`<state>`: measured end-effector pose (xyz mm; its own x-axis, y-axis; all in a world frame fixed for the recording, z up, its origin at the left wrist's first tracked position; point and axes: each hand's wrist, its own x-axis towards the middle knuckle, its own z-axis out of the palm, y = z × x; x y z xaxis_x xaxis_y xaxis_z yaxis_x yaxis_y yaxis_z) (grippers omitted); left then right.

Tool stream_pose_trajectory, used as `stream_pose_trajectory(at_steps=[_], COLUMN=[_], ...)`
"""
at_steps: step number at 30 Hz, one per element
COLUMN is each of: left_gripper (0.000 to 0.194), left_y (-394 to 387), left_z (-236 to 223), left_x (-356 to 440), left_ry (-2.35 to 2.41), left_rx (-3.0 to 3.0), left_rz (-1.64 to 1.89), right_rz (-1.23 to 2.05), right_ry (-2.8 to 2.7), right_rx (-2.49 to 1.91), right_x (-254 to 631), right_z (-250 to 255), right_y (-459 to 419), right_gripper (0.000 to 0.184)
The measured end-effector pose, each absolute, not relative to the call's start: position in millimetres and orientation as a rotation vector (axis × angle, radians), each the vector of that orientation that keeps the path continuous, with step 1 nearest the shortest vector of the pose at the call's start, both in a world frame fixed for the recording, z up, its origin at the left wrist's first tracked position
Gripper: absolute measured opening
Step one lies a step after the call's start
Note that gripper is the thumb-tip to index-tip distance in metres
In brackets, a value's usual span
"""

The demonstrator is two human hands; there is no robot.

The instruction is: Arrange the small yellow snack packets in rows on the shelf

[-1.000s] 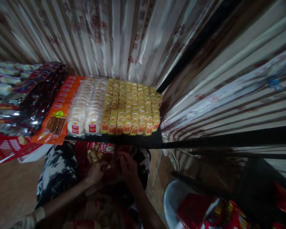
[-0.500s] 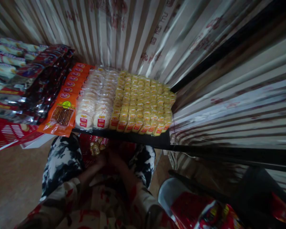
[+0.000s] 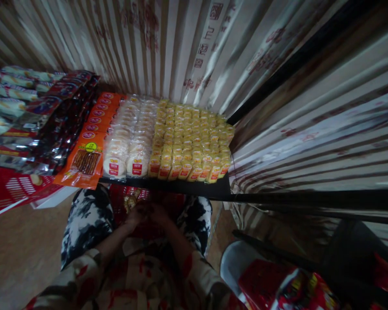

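Observation:
Between my knees, a red basket sits low under the shelf's front edge. Inside it lie several small gold-wrapped packets, on the left side. My left hand is beside these packets, fingers curled inward. Close against it, my right hand is also curled, and the two hands meet over the basket. Dim light hides what is between the fingers. Just above, rows of small yellow-wrapped snacks stand packed on the dark shelf, beside white round crackers in clear wrap.
Left of the crackers lie orange snack bags, dark red bags and pale wrapped packets. A red basket with a white handle stands at left. A striped curtain hangs behind. At lower right are red packages in a grey container.
My hands have come up slightly toward the gold packets and now cover part of them. The view has shifted a little; the goods on the shelf look the same.

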<state>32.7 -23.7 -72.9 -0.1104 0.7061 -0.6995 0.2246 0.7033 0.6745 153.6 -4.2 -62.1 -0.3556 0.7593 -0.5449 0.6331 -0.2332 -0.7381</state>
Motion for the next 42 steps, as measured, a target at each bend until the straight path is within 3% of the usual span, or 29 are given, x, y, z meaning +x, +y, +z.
stream_pose_trajectory(at_steps=[4,10,14,17,26,31,42], left_gripper=[0.003,0.041,0.053,0.053,0.047,0.035,0.036], left_y=[-21.1,-21.3,-23.6,-24.6,-25.8,-20.3,-18.1], left_z=[-53.4,-4.8,29.1,55.5,109.3,122.2,112.7], left_x=[29.2,29.4,33.3,38.4,55.8,68.2,106.6], left_ry=[1.680,1.539,1.423,1.373,1.086,1.084,1.142], left_rx=[0.715,0.558,0.609,0.678,0.594,0.692,1.073], left_rz=[0.585,0.772,0.815,0.840,0.882,0.897,0.757], right_rz=[1.553,1.437,1.582,1.703,1.422,1.417,1.279], right_ry=[-1.747,-1.490,-1.039,-0.812,-0.905,-0.854,-0.697], right_rx=[-1.794,-1.797,-1.620,-1.470,-1.261,-1.225,-1.199], right_x=[161.6,183.4,192.8,198.0,222.3,235.0,244.7], right_z=[-40.2,-11.9,7.2,26.5,81.0,97.2,94.2], right_y=[-5.3,-17.0,-30.2,-35.7,-36.2,-37.5,-36.0], right_gripper=[0.032,0.039,0.049,0.052,0.039,0.047,0.051])
